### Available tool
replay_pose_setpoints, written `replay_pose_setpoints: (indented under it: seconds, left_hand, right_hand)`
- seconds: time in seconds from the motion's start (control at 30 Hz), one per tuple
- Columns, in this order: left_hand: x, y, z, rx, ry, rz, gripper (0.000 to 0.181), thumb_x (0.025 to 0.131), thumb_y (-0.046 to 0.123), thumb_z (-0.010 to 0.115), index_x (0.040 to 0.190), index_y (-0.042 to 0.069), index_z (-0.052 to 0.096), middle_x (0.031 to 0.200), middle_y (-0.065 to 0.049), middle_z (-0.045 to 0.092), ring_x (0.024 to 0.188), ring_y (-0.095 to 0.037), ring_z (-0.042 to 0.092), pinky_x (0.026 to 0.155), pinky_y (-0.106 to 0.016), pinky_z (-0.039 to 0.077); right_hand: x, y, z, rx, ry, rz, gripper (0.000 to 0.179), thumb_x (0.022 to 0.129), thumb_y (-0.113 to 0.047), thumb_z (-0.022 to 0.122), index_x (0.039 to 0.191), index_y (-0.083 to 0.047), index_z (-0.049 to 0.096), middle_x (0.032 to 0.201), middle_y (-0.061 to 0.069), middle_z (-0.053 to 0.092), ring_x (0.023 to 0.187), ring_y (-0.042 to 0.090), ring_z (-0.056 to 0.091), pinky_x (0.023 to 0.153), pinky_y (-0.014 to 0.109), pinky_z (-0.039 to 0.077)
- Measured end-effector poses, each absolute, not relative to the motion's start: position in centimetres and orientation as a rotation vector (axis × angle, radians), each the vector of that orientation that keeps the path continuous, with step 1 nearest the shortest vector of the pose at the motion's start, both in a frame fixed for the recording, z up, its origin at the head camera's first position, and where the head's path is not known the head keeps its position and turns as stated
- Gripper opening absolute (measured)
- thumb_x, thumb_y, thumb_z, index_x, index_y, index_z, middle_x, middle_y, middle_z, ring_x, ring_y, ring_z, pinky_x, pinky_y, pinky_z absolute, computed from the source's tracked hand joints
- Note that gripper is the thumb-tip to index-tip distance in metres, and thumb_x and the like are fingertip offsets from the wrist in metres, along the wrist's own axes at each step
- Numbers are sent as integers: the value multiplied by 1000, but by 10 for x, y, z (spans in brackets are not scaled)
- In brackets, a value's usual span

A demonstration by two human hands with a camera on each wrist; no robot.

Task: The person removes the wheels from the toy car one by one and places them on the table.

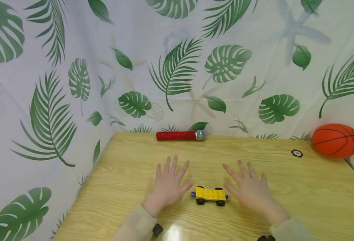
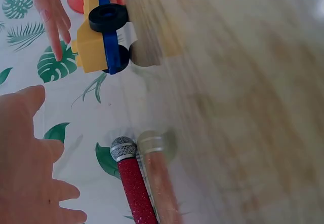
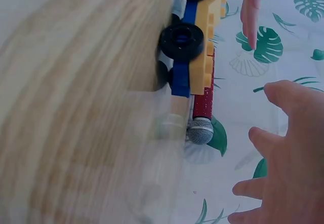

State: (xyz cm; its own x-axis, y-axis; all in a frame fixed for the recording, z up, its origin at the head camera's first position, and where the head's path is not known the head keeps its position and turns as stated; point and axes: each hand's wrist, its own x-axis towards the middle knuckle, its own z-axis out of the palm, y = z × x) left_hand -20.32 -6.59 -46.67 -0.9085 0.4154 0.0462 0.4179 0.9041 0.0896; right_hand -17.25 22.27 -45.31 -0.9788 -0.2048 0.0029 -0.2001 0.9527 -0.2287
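A yellow toy car base (image 1: 210, 194) with studs on top, a blue chassis and black wheels stands on the table between the two hands. My left hand (image 1: 168, 184) is to its left, fingers spread, holding nothing. To its right, my right hand (image 1: 250, 189) also has its fingers spread and holds nothing. In the left wrist view, the car base (image 2: 96, 41) appears beyond the thumb, apart from the left hand (image 2: 30, 163). The right wrist view shows the car base (image 3: 195, 41) apart from the right hand (image 3: 288, 168).
A red glittery microphone (image 1: 177, 135) lies at the table's back edge. An orange basketball (image 1: 336, 140) sits at the back right corner, with a black-and-white round chip (image 1: 297, 153) beside it. Behind the wooden table (image 1: 122, 160) hangs a leaf-patterned cloth (image 1: 183, 110).
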Motion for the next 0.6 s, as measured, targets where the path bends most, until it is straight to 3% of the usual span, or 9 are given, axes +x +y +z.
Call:
replay_pose_setpoints:
  seconds: [0.13, 0.37, 0.6]
  left_hand:
    - [-201, -68, -469, -743, -3057, -121, 72, 98, 69, 29, 159, 34, 13, 167, -14, 8, 152, -40, 10, 116, -71, 16]
    - [-199, -71, -474, -838, -3063, -85, 70, 99, 67, 28, 159, 33, 15, 167, -12, 9, 152, -39, 13, 117, -69, 16]
    - [-196, -69, -473, -966, -3071, -201, 64, 102, 60, 34, 158, 35, 19, 165, -15, 15, 151, -40, 16, 116, -68, 21]
  right_hand:
    - [-168, 217, -455, -371, 3102, -335, 64, 98, -61, 46, 155, -40, 27, 161, 23, 22, 144, 56, 18, 99, 86, 18]
    - [-165, 217, -462, -488, 3131, -299, 63, 96, -61, 51, 153, -39, 34, 160, 21, 28, 143, 54, 25, 97, 84, 27]
    - [-167, 220, -468, -686, 3138, -322, 68, 91, -60, 60, 151, -33, 40, 154, 17, 42, 137, 52, 39, 91, 82, 35]
